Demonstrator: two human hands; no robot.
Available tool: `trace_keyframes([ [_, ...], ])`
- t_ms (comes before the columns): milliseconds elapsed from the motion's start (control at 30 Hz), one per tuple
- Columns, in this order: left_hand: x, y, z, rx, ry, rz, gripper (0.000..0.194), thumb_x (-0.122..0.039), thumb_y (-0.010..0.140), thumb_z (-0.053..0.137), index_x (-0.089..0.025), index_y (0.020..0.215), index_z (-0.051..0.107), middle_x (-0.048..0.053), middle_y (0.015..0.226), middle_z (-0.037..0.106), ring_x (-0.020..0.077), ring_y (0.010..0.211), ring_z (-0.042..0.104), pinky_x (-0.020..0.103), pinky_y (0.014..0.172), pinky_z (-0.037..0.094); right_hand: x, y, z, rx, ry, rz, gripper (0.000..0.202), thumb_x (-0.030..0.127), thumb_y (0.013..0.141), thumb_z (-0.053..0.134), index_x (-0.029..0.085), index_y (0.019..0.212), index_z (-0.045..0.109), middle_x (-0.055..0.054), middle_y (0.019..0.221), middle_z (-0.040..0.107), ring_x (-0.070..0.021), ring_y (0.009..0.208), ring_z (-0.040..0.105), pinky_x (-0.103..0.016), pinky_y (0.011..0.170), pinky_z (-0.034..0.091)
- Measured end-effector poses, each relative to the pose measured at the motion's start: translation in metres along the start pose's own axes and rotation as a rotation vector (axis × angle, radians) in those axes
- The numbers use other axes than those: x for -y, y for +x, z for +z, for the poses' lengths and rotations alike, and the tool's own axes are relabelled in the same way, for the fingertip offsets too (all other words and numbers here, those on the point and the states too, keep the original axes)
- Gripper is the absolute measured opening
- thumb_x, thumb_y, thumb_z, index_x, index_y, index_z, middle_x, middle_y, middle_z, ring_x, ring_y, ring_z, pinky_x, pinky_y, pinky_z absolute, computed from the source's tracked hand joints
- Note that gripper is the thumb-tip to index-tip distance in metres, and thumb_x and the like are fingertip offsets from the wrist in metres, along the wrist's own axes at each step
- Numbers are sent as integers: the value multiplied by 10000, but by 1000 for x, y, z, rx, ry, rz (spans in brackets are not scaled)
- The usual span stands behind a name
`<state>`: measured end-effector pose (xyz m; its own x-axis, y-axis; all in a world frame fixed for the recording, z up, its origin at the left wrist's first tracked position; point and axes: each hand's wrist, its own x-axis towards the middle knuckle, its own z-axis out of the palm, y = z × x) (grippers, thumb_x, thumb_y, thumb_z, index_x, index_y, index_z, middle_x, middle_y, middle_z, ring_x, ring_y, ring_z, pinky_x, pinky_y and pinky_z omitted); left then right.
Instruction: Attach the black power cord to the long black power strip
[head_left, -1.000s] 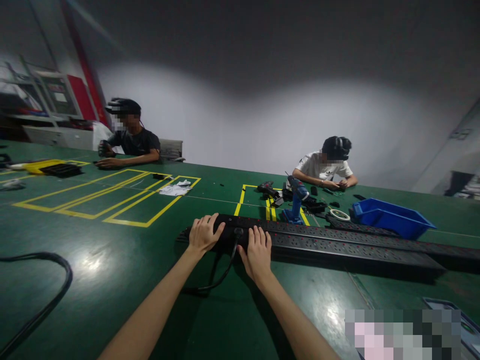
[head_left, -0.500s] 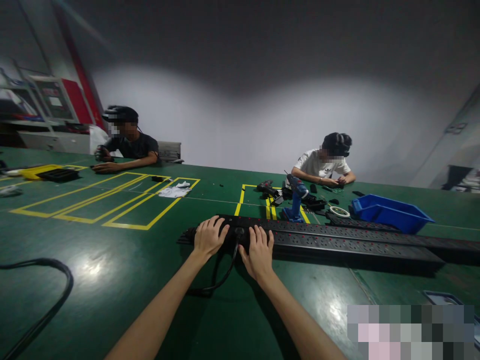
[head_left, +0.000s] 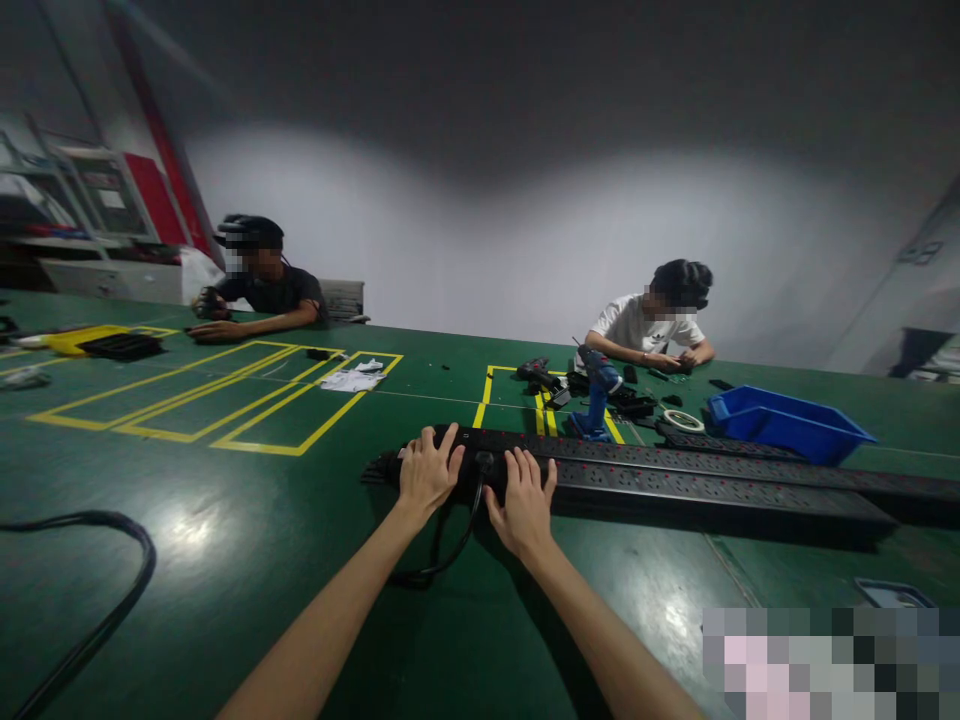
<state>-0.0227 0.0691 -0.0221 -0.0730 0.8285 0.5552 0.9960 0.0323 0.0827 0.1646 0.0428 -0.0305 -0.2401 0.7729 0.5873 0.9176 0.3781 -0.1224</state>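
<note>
Two long black power strips lie side by side across the green table, the front one (head_left: 697, 495) nearer to me and the rear one (head_left: 675, 459) behind it. My left hand (head_left: 429, 478) grips the left end of the strips, its fingers over the top. To its right, my right hand (head_left: 523, 502) holds the front strip, fingers on the top face and thumb toward the near side. Between both hands a black plug (head_left: 485, 461) sits on the front strip, and its cable (head_left: 463, 543) loops down onto the table. My fingertips are partly hidden.
A blue power drill (head_left: 598, 395) stands behind the strips, near small black parts, a tape roll (head_left: 683, 421) and a blue bin (head_left: 787, 425). White papers (head_left: 352, 380) lie on yellow-taped table (head_left: 225, 550). A thick cable (head_left: 112, 620) curves at left. Two people sit across.
The whole view has shifted slightly, so most things appear a little further right. My left fingers have moved slightly on the strips; my right hand keeps its place on the front strip.
</note>
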Motion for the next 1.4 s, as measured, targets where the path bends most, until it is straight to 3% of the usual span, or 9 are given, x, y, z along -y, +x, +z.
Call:
trace_keyframes([
  [267,-9,-3,0,-48,6,7,533,-470,968,266,-279,1457,357,150,1185,499,296,989,542,471,880,399,-1,-1,3,-26,11,-14,559,447,900,458,129,1360,468,-168,1447,420,-328,1373,290,-585,1132,-7],
  [433,-14,-7,5,-164,-79,32,500,-429,953,343,-259,1417,416,159,1336,454,358,1264,385,568,1020,302,-1,-1,4,-64,34,-27,568,437,889,476,131,1366,455,-176,1424,442,-338,1366,295,-605,1123,4],
  [500,-14,-7,4,-176,-138,110,450,-376,945,372,-233,1357,480,145,1370,442,340,1338,311,568,1087,234,-1,0,4,-81,52,-43,574,435,887,483,135,1375,443,-172,1419,447,-336,1363,300,-603,1125,11],
  [667,-15,-4,-5,-29,-273,416,340,-268,880,442,-199,1194,553,108,1302,498,267,1367,302,486,1160,189,0,4,7,-107,107,-105,558,383,892,501,158,1395,415,-147,1411,457,-309,1351,324,-582,1139,28],
  [900,-7,10,-15,119,-366,426,403,-335,738,590,-209,1118,555,115,1295,459,306,1383,255,496,1137,241,3,10,14,-93,197,-170,604,253,830,519,154,1412,390,-127,1387,481,-283,1331,349,-555,1158,-3],
  [1033,-7,17,-13,174,-340,450,484,-392,670,652,-199,1103,552,128,1274,463,332,1371,263,514,1145,201,2,10,13,-78,235,-180,622,185,792,498,139,1404,393,-118,1376,488,-265,1330,347,-533,1171,-12],
  [1167,-11,14,-7,152,-277,453,603,-419,622,695,-177,1147,524,144,1252,485,340,1341,303,525,1155,147,1,7,9,-70,257,-166,623,141,773,480,146,1391,405,-105,1356,504,-251,1324,353,-524,1176,-8],
  [1400,-15,7,4,96,-228,426,486,-235,667,605,-175,1143,522,138,1240,538,303,1279,397,460,1114,233,2,5,2,-63,286,-169,571,152,794,498,174,1361,437,-89,1321,530,-240,1306,376,-509,1179,21],
])
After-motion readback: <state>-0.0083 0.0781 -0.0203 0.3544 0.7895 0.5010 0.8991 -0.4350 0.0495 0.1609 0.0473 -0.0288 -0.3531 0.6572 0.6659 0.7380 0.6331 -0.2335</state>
